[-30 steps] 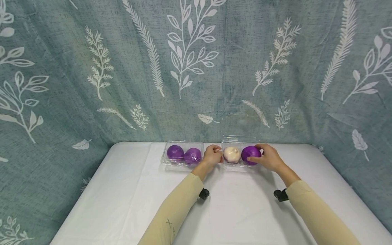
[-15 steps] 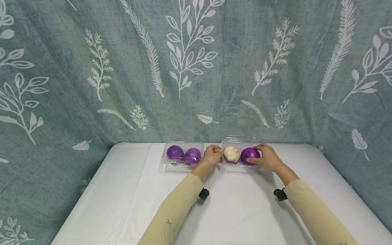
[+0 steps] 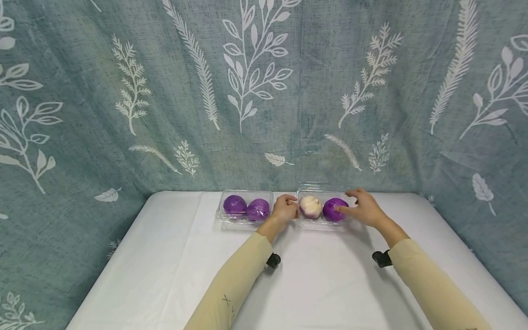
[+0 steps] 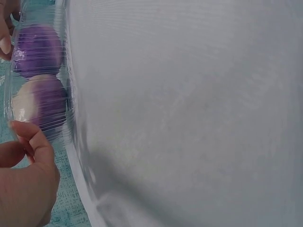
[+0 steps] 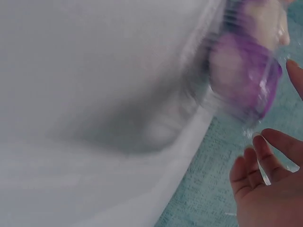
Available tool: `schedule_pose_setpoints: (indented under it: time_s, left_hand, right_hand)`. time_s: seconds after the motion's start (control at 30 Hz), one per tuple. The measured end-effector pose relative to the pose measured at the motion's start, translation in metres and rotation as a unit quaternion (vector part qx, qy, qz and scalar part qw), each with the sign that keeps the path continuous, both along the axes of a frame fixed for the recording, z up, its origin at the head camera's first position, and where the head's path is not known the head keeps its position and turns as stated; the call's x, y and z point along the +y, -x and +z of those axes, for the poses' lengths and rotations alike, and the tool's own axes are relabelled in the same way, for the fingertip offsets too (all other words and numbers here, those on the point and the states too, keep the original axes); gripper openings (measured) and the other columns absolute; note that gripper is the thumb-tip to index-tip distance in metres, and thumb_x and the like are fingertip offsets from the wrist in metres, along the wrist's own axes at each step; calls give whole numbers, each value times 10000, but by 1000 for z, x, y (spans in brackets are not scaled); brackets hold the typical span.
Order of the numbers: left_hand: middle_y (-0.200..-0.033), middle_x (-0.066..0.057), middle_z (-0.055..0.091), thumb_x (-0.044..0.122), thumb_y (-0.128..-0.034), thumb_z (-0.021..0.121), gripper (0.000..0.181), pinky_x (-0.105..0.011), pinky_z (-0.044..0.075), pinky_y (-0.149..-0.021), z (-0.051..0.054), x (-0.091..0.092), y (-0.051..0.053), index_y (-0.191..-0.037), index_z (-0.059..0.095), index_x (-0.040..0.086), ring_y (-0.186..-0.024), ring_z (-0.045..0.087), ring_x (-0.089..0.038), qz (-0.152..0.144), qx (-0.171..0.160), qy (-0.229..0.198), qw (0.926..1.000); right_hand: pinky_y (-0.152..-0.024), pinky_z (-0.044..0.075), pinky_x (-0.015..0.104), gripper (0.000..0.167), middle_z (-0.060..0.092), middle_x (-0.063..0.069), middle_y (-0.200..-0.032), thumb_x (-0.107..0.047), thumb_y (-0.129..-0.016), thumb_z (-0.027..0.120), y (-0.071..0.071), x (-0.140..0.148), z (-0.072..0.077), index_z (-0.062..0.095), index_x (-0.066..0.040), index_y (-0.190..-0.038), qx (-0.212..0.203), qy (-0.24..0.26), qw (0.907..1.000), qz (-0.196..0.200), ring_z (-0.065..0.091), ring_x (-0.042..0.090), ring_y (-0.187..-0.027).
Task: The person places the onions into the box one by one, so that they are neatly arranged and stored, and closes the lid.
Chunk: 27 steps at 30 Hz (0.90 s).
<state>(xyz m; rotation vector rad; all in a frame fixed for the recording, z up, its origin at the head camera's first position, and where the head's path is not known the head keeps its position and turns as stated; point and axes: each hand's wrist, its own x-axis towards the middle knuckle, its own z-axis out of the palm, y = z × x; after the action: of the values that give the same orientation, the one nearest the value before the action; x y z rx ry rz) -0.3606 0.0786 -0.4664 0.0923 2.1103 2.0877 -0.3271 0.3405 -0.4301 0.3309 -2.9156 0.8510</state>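
In the head view a clear plastic clamshell container [image 3: 310, 225] stands with its lid up at the table's back edge. Inside are two turnips: one showing its pale side [image 3: 311, 206], and a purple one [image 3: 335, 210] to its right. My left hand [image 3: 284, 209] pinches the container's left edge between thumb and finger, as the left wrist view shows at the hand [image 4: 31, 175]. My right hand [image 3: 367, 209] is at the container's right end, beside the purple turnip. In the right wrist view its fingers [image 5: 267, 153] are spread apart from the turnip [image 5: 246, 75].
A second clear clamshell [image 3: 224, 219], its lid down, stands to the left with two purple turnips [image 3: 235, 204] in it. Behind the white-covered table [image 3: 321, 284] hangs a leaf-patterned curtain [image 3: 264, 137]. Both wrists carry a black camera [image 3: 274, 260].
My right hand has let go of the purple turnip and drawn back a little to the right. That turnip has settled lower in the container. The left hand has stayed at the container's edge.
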Motion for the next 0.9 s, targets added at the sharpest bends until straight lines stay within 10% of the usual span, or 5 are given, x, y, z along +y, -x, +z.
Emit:
schedule_pose_setpoints:
  time_s: [0.63,0.9]
  left_hand:
    - [-848,-92,593,-54,-985,575,285,-242,567,-592,2,0,-1,-1266,557,-100,-616,559,-141,-1,-80,-97,9999]
    - [-809,-86,583,-71,-973,586,242,-199,535,-532,2,3,-1,-1212,572,-113,-586,541,-130,132,-4,-154,9998]
  right_hand:
    - [-1191,304,664,991,132,305,-1651,-535,-1027,547,29,13,31,-7,41,-1614,-1039,1430,9823,-623,171,495,-1508]
    - [-1203,284,659,799,158,319,-1638,-438,-1104,371,40,12,32,-10,48,-1611,-1019,1771,9768,-648,167,504,-1504]
